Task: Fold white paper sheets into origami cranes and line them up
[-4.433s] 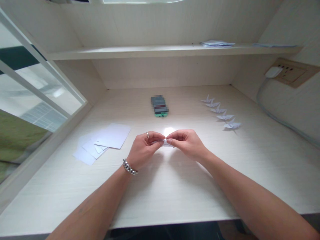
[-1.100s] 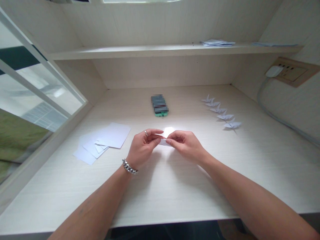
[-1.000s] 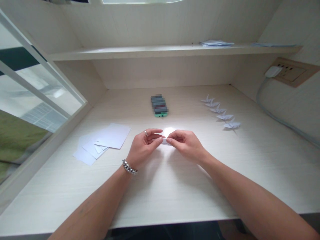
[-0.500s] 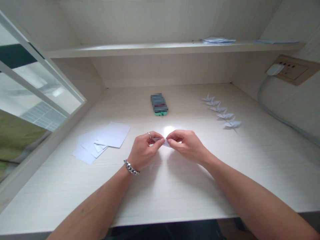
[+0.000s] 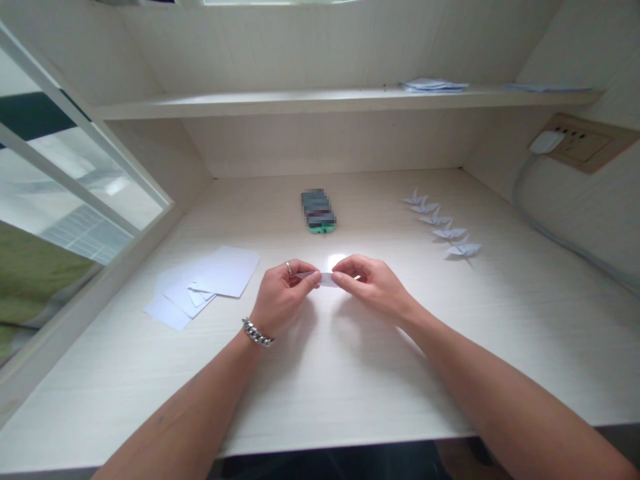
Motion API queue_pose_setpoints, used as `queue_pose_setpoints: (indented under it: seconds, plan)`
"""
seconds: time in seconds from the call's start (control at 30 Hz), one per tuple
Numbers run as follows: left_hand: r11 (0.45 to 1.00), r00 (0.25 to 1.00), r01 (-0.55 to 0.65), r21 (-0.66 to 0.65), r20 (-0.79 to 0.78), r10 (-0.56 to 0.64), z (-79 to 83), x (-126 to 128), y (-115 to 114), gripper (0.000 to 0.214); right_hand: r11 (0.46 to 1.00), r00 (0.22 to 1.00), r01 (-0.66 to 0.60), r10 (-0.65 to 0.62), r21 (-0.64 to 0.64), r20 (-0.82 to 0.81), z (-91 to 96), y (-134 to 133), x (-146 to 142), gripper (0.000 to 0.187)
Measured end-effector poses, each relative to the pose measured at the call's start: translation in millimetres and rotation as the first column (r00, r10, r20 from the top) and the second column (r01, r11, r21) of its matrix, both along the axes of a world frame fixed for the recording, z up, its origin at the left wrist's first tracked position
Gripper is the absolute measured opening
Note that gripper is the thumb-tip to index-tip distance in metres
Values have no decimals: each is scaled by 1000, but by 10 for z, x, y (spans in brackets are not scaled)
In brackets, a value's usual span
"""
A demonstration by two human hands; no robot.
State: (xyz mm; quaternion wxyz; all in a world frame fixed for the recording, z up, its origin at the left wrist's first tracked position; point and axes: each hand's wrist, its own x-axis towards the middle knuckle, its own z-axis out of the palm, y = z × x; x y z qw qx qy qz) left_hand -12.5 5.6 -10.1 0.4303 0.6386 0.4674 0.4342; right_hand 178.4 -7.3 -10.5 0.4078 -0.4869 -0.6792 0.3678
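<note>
Both hands meet over the middle of the pale wooden desk [image 5: 350,373], pinching a small folded piece of white paper [image 5: 326,279] between them. My left hand [image 5: 283,297], with a ring and a chain bracelet, grips the paper's left end with curled fingers. My right hand [image 5: 373,285] pinches the right end. Most of the paper is hidden by the fingers.
A loose pile of white paper sheets [image 5: 205,283] lies to the left. A blurred phone [image 5: 318,211] rests further back. Several folded paper cranes [image 5: 443,225] line the right side. More paper [image 5: 433,85] lies on the shelf; a plug and cable [image 5: 545,143] run along the right wall.
The hands have drawn slightly apart, so a little more of the folded paper shows stretched between them. Everything else on the desk stays where it was.
</note>
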Motion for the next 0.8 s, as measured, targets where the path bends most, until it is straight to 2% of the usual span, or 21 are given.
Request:
queue_pose_setpoints:
  seconds: [0.2,0.37,0.6,0.8]
  plan:
    - [993,985,117,6,-124,-115,-13,40,-34,14,999,996,-40,38,13,86,-35,17,9,12]
    - [971,946,238,38,-236,-223,30,34,-60,15,991,981,-134,132,1,141,-22,15,36,11]
    - [964,935,263,-48,-232,-267,126,-26,-53,18,981,985,-170,171,-94,-3,-9,35,81,11]
    - [965,939,258,-51,-220,-263,157,-79,-35,16,974,979,-177,159,-140,-127,-45,82,154,11]
